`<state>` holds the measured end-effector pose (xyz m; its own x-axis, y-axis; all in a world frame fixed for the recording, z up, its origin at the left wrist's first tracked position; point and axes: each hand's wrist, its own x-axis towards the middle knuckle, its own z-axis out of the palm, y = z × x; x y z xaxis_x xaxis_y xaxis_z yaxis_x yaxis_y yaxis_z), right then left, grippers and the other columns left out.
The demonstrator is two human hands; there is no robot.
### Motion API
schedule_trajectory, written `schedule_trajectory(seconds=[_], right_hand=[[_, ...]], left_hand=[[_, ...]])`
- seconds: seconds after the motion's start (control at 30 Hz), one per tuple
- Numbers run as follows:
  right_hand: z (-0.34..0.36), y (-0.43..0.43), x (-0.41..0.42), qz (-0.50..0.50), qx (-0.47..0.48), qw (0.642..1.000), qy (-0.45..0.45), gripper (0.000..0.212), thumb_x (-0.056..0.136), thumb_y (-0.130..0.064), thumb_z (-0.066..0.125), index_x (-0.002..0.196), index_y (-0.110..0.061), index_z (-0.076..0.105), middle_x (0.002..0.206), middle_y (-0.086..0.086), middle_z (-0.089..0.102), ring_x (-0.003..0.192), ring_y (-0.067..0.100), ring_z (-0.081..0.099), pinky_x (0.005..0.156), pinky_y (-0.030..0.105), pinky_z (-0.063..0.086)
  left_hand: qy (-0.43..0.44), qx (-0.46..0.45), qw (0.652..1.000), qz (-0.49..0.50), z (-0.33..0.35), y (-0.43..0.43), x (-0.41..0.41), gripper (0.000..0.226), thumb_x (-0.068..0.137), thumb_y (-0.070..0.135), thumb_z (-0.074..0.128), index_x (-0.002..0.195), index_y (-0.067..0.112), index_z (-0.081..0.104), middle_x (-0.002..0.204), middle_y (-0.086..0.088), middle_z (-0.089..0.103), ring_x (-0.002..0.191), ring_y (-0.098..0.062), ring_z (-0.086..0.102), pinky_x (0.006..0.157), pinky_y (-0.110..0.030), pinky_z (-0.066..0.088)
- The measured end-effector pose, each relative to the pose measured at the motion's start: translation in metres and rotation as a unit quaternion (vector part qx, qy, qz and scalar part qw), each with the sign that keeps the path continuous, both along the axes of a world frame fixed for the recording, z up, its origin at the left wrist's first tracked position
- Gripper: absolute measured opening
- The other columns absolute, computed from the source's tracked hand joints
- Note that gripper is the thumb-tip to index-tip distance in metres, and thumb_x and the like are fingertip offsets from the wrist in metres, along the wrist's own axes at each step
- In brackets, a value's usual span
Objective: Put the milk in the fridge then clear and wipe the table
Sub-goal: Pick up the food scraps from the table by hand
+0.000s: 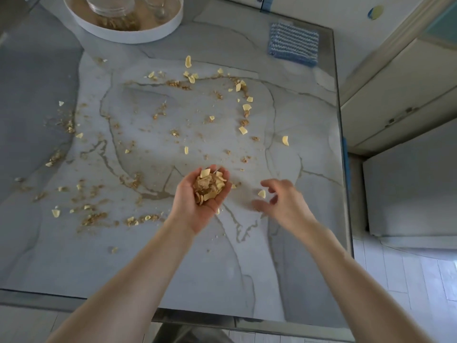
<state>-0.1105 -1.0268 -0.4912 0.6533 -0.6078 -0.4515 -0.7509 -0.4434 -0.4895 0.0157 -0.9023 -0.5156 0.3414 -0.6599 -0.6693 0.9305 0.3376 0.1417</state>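
Fingers (226, 178) of your left hand (197, 204) are curling upward around a cereal heap (209, 186), so this hand is cupping the heap with the palm turned up. You are holding it just above the table (173, 268), near the middle of the table and a little toward its near edge.

Your right hand (282, 204) is hovering low over the table, on the right of the cupped hand, and it is blurred. Its fingers (269, 184) are hanging loosely bent and are gripping nothing that is visible. One pale flake (261, 193) is lying on the table just beside these fingers; whether they are touching it, you cannot tell.

Scattered flakes and crumbs (246, 107) are lying over most of the table, from its left side to near its right edge.

A blue striped cloth (293, 43) is lying flat at the far right corner of the table. A round white tray (128, 37) is standing at the far edge of the table, and a glass jar (116, 13) with some cereal is standing inside it.
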Motion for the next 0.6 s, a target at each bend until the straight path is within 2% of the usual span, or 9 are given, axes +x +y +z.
schedule_trajectory(seconds=[0.07,0.13,0.23,0.3,0.43,0.53,0.6], right_hand=[[-0.009,0.005,-0.005,0.024,0.010,0.999,0.037,0.057,0.078,-0.033,0.070,0.128,-0.020,0.046,0.118,0.001,0.044,0.099,0.019,0.056,0.089,0.030,0.045],[-0.016,0.009,-0.006,0.023,-0.002,1.000,0.018,0.048,0.082,-0.026,0.066,0.126,-0.018,0.049,0.114,-0.001,0.042,0.102,0.023,0.055,0.089,0.028,0.043],[-0.017,0.012,-0.003,0.007,-0.032,0.999,-0.006,0.027,0.089,-0.019,0.054,0.114,-0.011,0.057,0.105,0.001,0.043,0.097,0.028,0.054,0.081,0.027,0.041],[-0.017,0.012,0.001,0.002,-0.050,0.999,0.003,0.022,0.090,-0.015,0.050,0.109,-0.008,0.058,0.104,0.007,0.047,0.094,0.029,0.054,0.077,0.028,0.041],[-0.012,0.012,0.012,-0.036,-0.036,0.999,-0.017,0.015,0.085,-0.011,0.051,0.097,-0.008,0.060,0.096,0.004,0.046,0.083,0.025,0.053,0.068,0.027,0.042],[-0.007,0.018,0.026,-0.048,-0.011,0.998,-0.042,0.009,0.083,-0.011,0.054,0.088,-0.010,0.060,0.095,0.006,0.053,0.077,0.018,0.051,0.057,0.021,0.042],[0.002,0.026,0.037,-0.056,0.009,0.996,-0.071,0.006,0.082,-0.011,0.055,0.083,-0.012,0.060,0.088,0.004,0.057,0.070,0.015,0.052,0.055,0.022,0.043]], left_hand=[[-0.015,-0.002,1.000,0.000,0.000,0.002,0.006,0.036,0.093,0.022,0.039,0.073,0.004,0.063,0.077,-0.012,0.068,0.067,-0.022,0.070,0.066,-0.035,0.057],[-0.026,-0.010,1.000,-0.002,-0.001,0.005,0.010,0.033,0.094,0.023,0.038,0.077,0.005,0.061,0.077,-0.011,0.069,0.069,-0.021,0.070,0.069,-0.035,0.057],[-0.032,-0.009,0.999,-0.005,-0.003,0.009,0.015,0.032,0.094,0.023,0.039,0.079,0.005,0.061,0.077,-0.011,0.069,0.070,-0.022,0.070,0.074,-0.037,0.056],[-0.033,-0.007,0.999,-0.006,-0.003,0.012,0.017,0.033,0.093,0.023,0.039,0.079,0.005,0.062,0.076,-0.011,0.069,0.070,-0.022,0.070,0.075,-0.039,0.055],[-0.046,0.023,0.998,-0.024,-0.004,0.015,0.018,0.031,0.094,0.024,0.041,0.080,0.006,0.062,0.078,-0.010,0.069,0.070,-0.021,0.070,0.074,-0.038,0.055],[-0.035,0.039,0.998,-0.030,-0.004,0.017,0.017,0.029,0.094,0.025,0.042,0.085,0.007,0.063,0.079,-0.010,0.070,0.072,-0.023,0.070,0.075,-0.039,0.055],[-0.022,0.034,0.999,-0.034,-0.003,0.018,0.017,0.028,0.093,0.024,0.043,0.085,0.007,0.063,0.079,-0.010,0.070,0.072,-0.022,0.070,0.075,-0.039,0.055]])
